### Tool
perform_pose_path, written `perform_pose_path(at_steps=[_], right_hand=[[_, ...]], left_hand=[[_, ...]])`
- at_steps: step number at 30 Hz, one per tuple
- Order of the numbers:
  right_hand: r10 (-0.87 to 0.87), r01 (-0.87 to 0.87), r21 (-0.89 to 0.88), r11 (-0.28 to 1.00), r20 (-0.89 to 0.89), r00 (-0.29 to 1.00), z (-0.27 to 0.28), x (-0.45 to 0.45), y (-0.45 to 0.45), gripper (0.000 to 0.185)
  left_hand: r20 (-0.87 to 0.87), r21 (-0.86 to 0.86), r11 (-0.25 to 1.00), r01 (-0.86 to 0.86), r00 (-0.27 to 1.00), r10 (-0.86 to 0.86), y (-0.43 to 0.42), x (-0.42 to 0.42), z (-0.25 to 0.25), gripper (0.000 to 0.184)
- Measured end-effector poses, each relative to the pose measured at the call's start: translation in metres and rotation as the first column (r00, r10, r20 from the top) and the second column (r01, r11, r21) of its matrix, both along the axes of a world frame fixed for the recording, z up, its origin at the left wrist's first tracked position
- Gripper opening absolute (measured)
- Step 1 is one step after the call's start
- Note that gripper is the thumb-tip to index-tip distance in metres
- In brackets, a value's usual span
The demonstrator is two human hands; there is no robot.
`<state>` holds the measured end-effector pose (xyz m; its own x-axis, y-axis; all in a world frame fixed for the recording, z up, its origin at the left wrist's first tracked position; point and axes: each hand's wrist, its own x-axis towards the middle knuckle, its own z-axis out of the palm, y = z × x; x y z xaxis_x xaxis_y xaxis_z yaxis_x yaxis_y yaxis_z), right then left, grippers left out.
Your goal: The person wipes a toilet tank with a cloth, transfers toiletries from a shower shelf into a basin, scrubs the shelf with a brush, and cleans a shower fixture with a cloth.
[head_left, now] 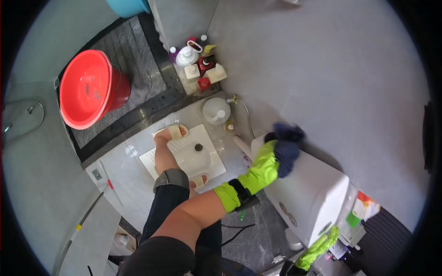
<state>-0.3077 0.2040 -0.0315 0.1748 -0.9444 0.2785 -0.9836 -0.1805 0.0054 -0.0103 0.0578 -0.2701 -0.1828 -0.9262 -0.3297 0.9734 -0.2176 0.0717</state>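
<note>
My left hand, in a lime-yellow glove with a black wrist strap, presses a dark blue cloth onto the top of a white washing machine. The cloth is bunched at the far edge, beside the grey wall, and hides most of the fingers. My right hand, in a matching glove, is at the machine's near right corner. Its fingers are stretched out with nothing visible in them; I cannot tell whether they touch the machine.
A squat toilet is set in the floor by my slippered feet. A red bucket stands on the dark shower floor. Several pump bottles crowd a ledge. Packets and small items lie right of the machine. A black cable crosses the floor.
</note>
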Motion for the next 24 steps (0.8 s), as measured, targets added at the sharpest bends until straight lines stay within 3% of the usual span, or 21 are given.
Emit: perform_pose_path(at_steps=[1,2,4,6,7,8,11,13,14,17,20,21,23,24], right_hand=[[-0.262,0.263,0.023,0.964,0.211,0.942,-0.004,0.007,0.004,0.044],[-0.331,0.336,0.022,0.942,0.244,0.912,-0.006,0.005,0.004,0.044],[-0.269,0.272,-0.001,0.962,0.136,0.953,-0.003,-0.001,0.001,0.044],[-0.202,0.204,-0.025,0.979,0.058,0.978,-0.003,0.0,-0.003,0.044],[-0.17,0.171,-0.03,0.985,0.027,0.985,-0.004,0.001,-0.005,0.045],[-0.147,0.147,-0.038,0.988,0.004,0.989,-0.004,0.0,-0.007,0.045],[-0.091,0.089,-0.045,0.995,-0.04,0.995,-0.001,0.002,-0.007,0.045],[-0.056,0.053,-0.048,0.997,-0.06,0.997,0.0,0.004,-0.007,0.045],[-0.043,0.04,-0.051,0.998,-0.06,0.997,0.001,0.004,-0.005,0.045],[0.005,-0.01,-0.07,0.997,-0.074,0.997,0.001,0.004,-0.001,0.046],[0.058,-0.066,-0.059,0.996,-0.116,0.992,0.002,0.003,0.004,0.046],[0.035,-0.031,-0.136,0.99,0.032,0.999,-0.006,0.009,0.004,0.042],[-0.04,0.045,-0.166,0.985,0.037,0.999,0.0,0.037,0.001,0.04],[-0.047,0.046,-0.156,0.987,-0.003,0.999,0.005,0.041,0.001,0.041]], left_hand=[[0.106,0.088,0.993,-0.08,0.992,0.07,0.0,-0.011,-0.036,0.027],[0.224,0.172,0.972,-0.159,0.967,0.119,-0.001,-0.021,-0.072,0.026],[0.191,0.066,0.943,-0.327,0.931,0.31,-0.007,-0.039,-0.14,0.023],[-0.04,0.384,0.922,0.049,0.999,-0.036,0.021,-0.051,-0.195,0.024],[0.313,0.478,0.864,0.16,0.888,-0.338,0.039,-0.061,-0.199,0.027],[0.508,0.622,0.737,0.265,0.579,-0.637,0.056,-0.069,-0.202,0.031],[0.7,0.548,0.628,0.553,0.108,-0.706,0.094,-0.103,-0.166,0.055],[0.776,0.552,0.467,0.691,-0.221,-0.591,0.12,-0.125,-0.143,0.075],[0.791,0.556,0.444,0.703,-0.281,-0.544,0.123,-0.129,-0.139,0.074],[0.81,0.54,0.562,0.627,-0.204,-0.55,0.124,-0.124,-0.126,0.069],[0.837,0.444,0.767,0.464,0.092,-0.54,0.114,-0.113,-0.096,0.065],[0.839,0.395,0.834,0.384,0.217,-0.498,0.108,-0.11,-0.083,0.064],[0.834,0.287,0.937,0.199,0.43,-0.347,0.096,-0.106,-0.05,0.062],[0.839,0.235,0.966,0.109,0.479,-0.258,0.091,-0.106,-0.032,0.061]])
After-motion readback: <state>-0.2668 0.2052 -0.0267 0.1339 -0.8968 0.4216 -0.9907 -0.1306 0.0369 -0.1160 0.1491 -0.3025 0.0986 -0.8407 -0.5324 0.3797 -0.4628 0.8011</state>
